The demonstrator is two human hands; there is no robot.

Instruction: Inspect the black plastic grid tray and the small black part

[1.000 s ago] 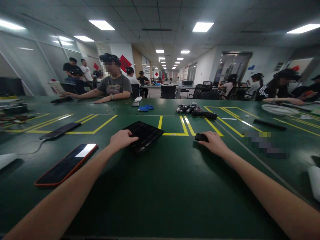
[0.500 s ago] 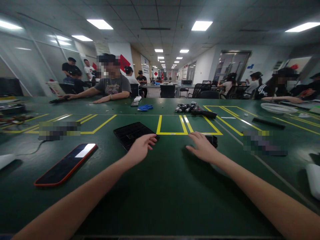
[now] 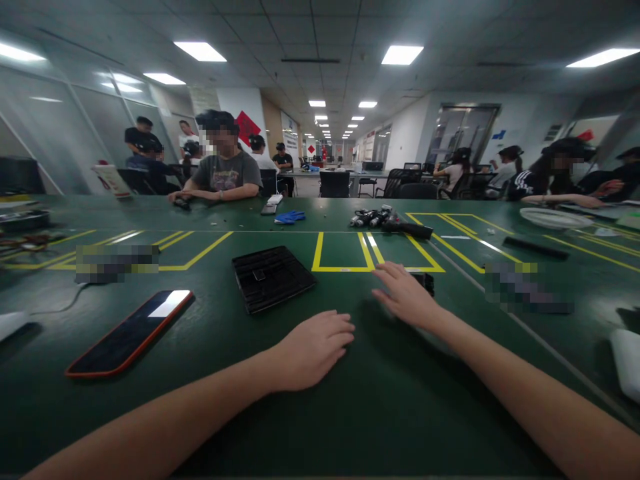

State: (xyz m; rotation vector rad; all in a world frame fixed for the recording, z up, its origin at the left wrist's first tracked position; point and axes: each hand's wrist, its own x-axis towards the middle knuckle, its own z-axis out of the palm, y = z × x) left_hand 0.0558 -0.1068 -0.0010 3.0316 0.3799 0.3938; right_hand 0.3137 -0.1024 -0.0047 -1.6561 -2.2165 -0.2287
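My left hand (image 3: 313,347) rests palm down on the green table (image 3: 320,413), fingers loosely stretched, holding nothing. A black ridged tray (image 3: 273,277) lies a little beyond it, apart from the hand, with a small part on its top. My right hand (image 3: 407,297) lies flat with fingers out, its far side beside a small black part (image 3: 426,281) that it partly hides.
A phone in an orange case (image 3: 130,332) lies at the left. Yellow tape outlines (image 3: 343,252) mark the table beyond my hands. Black tools (image 3: 387,221) and a blue cloth (image 3: 291,215) lie farther back. People sit across the table and at the right.
My left hand has let go of the black tray and drawn back toward me. The tray has shifted left and turned. My right hand has opened and slid left off the small black part.
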